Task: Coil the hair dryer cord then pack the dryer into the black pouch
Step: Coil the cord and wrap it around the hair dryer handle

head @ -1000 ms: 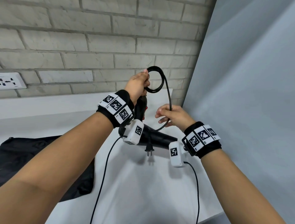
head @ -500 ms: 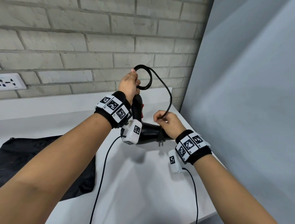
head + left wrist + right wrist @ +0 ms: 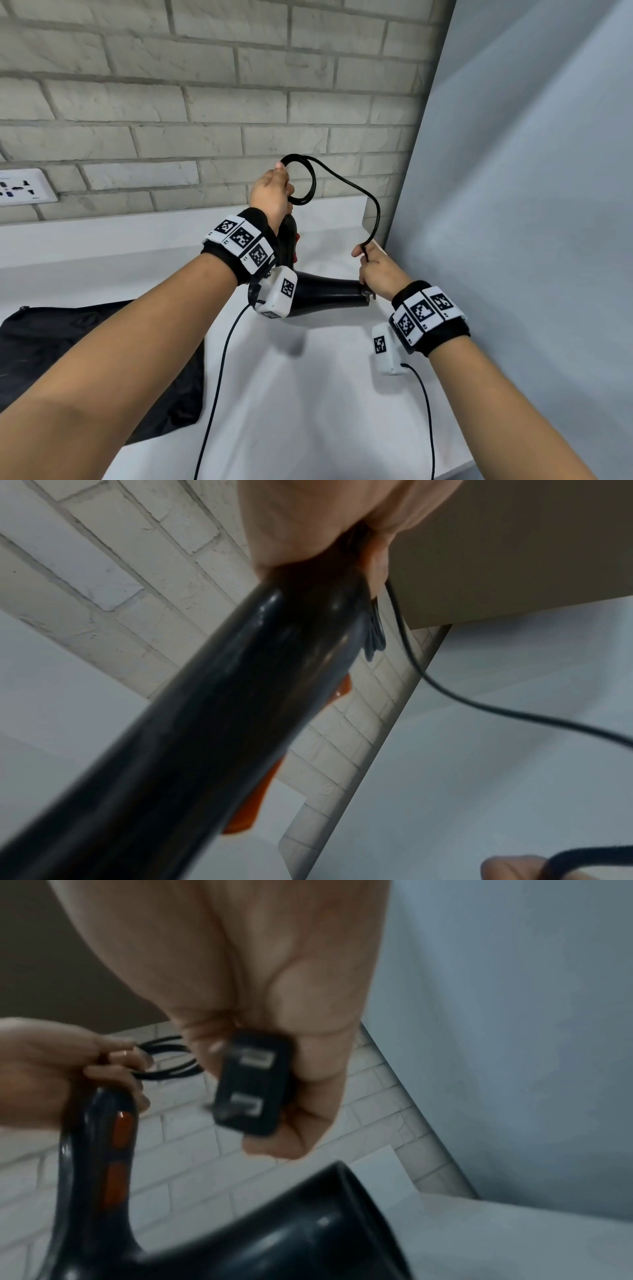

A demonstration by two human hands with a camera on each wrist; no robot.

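A person's left hand grips the upturned handle of a black hair dryer, fingers curled round it and also pinning several finished loops of the cord at the top of the handle. The dryer is held above a white counter, its barrel pointing toward 3 o'clock. From the loops, 1 last free length of cord arcs over toward 4 o'clock and down into the right hand, whose fingers are closed round the plug, its 2 flat metal prongs facing the wrist camera. Orange switches show on the handle.

The coiling looks nearly finished: most of the cord appears gathered, with only the short span to the plug left to bring in. Packing has not begun. The black pouch lies flat on the counter at about 8 o'clock from the dryer, well apart from both hands; whether it is open cannot be told. A wall socket sits at 9 o'clock on the brick wall.
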